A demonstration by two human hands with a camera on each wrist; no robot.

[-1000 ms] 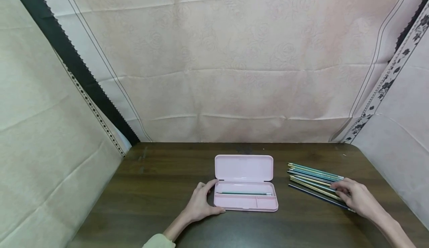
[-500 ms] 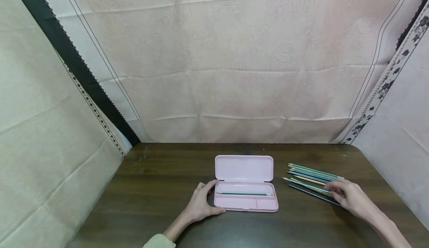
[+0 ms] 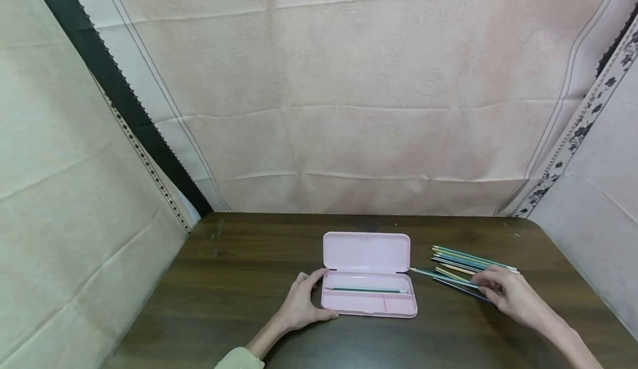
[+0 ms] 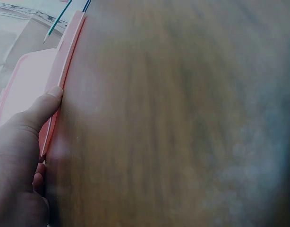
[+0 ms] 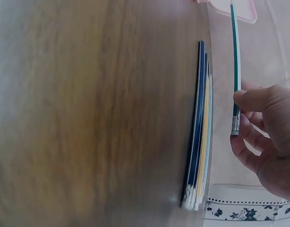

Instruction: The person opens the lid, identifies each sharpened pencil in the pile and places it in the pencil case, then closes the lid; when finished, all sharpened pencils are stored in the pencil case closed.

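Observation:
An open pink pencil case [image 3: 366, 251] lies on the table, its lid folded back and a green pencil [image 3: 366, 290] lying in its long compartment. My left hand [image 3: 301, 301] grips the case's left end, thumb at the front corner and fingers at the back; the left wrist view shows the thumb [image 4: 49, 97] against the edge. To the right, my right hand [image 3: 509, 295] pinches another green pencil [image 5: 235, 52] near its eraser end, between thumb and fingers. That pencil is raised off the table, its tip beside the case's right side near the hinge.
Several loose pencils [image 3: 471, 258], green, yellow and dark blue, lie in a slanting pile under and beyond the right hand. The brown wooden table [image 3: 239, 280] ends at a pale cloth backdrop [image 3: 349, 136], with cloth walls at both sides.
My right hand has drawn one green pencil out of the pile and moved it left toward the case. The left hand keeps its hold. The head view has shifted slightly.

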